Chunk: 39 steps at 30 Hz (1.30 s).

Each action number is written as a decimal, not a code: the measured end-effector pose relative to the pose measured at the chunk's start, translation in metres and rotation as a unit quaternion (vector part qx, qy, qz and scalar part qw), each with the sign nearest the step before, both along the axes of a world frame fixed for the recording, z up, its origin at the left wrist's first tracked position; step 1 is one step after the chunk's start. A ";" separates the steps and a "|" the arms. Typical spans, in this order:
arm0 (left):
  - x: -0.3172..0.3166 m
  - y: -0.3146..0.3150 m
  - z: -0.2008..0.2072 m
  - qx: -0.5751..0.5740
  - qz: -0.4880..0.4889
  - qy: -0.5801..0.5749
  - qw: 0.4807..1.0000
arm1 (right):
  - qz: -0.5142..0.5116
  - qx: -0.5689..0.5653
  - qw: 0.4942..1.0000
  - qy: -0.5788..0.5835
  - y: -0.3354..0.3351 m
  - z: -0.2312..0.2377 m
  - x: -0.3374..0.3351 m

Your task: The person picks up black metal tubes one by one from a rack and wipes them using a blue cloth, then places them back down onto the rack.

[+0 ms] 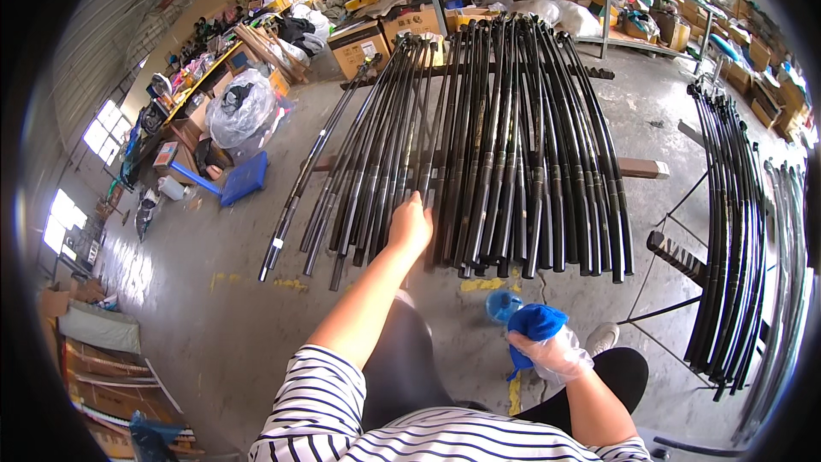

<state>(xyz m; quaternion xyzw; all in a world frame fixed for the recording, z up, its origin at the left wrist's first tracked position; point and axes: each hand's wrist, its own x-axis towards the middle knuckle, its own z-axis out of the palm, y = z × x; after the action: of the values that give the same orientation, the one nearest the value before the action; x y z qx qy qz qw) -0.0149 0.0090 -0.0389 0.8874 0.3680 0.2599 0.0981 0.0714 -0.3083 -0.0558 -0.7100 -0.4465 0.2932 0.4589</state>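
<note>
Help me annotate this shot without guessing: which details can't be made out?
All in the head view:
- Left grip: whether it closes around one of the black poles; its own back hides the curled fingers.
- Right grip: most fingers, hidden by the blue cloth.
- Blue see-through container: contents, too small and blurred.
- Far-right pale poles: outer side, lost in the dark rim.

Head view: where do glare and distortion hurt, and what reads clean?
Head view, left: windows blown out, bright glare patch on the floor; head view, right: side rods bow, consistent with the fisheye; head view, rim: falls off to black; head view, centre: middle rods read fairly clear, thin highlights along some.
</note>
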 end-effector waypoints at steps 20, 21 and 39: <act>-0.056 -0.031 0.033 0.033 0.064 0.302 0.950 | -0.039 -0.013 0.999 0.030 -0.001 0.001 -0.005; -0.061 -0.026 0.032 0.043 0.071 0.305 0.949 | -0.046 -0.015 0.999 0.024 -0.002 0.001 -0.005; -0.106 -0.013 0.020 -0.438 0.058 -0.191 0.877 | -0.083 0.027 0.992 0.091 -0.003 -0.014 0.000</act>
<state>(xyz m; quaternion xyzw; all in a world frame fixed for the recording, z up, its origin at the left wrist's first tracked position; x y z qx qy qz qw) -0.1210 -0.0043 -0.0189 0.6644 0.4689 0.2418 0.5295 0.0712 -0.3112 -0.0693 -0.7022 -0.3501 0.3057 0.5393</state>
